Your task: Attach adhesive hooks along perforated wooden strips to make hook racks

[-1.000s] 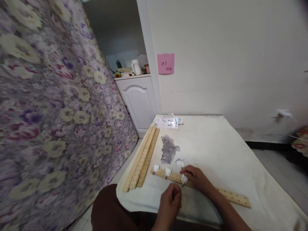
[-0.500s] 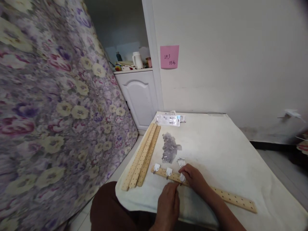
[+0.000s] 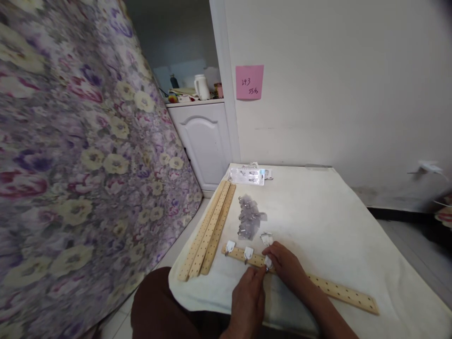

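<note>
A perforated wooden strip (image 3: 346, 295) lies slantwise across the near part of the table. Two white hooks with metal prongs, one at its left end (image 3: 230, 246) and one a little further right (image 3: 248, 253), sit on it. A third white hook (image 3: 269, 262) is between my hands on the strip. My right hand (image 3: 287, 263) is closed with its fingertips at this hook's upper side. From below, my left hand (image 3: 248, 294) pinches at its metal prong. Just beyond my right fingers lies another white hook (image 3: 266, 238).
Several perforated wooden strips (image 3: 212, 226) lie lengthwise at the table's left. Beside them is a pile of clear grey hooks (image 3: 250, 219). Packaged hooks (image 3: 246, 176) rest at the back edge. A floral curtain (image 3: 106, 165) hangs on the left; a wall (image 3: 318, 94) stands behind the table (image 3: 318, 212).
My left fingertips have moved slightly up and right, closer to the third hook's prong. My right hand stays nearly in place at that hook.
</note>
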A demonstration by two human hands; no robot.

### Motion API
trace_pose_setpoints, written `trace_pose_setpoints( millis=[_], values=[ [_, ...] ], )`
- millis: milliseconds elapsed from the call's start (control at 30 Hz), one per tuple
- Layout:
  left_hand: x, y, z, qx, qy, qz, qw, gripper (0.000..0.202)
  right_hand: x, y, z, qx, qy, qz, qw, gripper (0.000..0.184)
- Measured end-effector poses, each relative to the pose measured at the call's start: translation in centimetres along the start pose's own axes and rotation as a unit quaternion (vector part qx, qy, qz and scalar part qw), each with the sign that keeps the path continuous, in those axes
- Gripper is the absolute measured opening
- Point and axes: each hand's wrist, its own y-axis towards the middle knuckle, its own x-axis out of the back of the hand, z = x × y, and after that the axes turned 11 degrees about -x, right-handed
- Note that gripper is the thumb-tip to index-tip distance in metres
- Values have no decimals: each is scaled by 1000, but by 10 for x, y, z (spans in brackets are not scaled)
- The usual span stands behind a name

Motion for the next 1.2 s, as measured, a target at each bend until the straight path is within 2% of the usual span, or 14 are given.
trace_pose_setpoints(
  millis=[233, 533, 733, 1200],
  values=[
    [2, 1, -3, -3, 7, -2, 1000, 48, 0, 1, -1, 5, -3, 3, 1000, 26],
    [0, 1, -2, 6, 36, 24, 999, 49, 0, -1, 1, 9, -1, -4, 1000, 27],
    [-2, 0, 0, -18, 52, 5, 998, 51, -1, 0, 1, 17, 5, -12, 1000, 26],
    [-4, -1, -1, -35, 71, 7, 997, 51, -4, 1, -2, 38, 9, -21, 999, 27]
  ],
)
